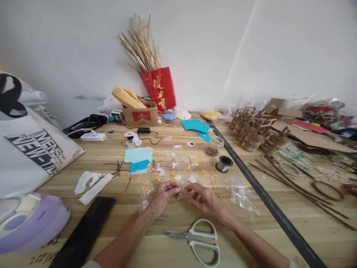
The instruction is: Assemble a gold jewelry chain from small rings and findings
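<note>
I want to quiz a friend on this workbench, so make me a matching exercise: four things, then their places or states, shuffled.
1. Scissors with pale green handles
2. Red bag with gold writing
3. Flat black slab
4. Black spool of silvery wire

A. Beside the long dark strip
B. Between the left forearm and right forearm
C. Beside the purple-and-white object
D. Upright, dry pale stalks sticking out

Pairs: 1-B, 2-D, 3-C, 4-A
</note>
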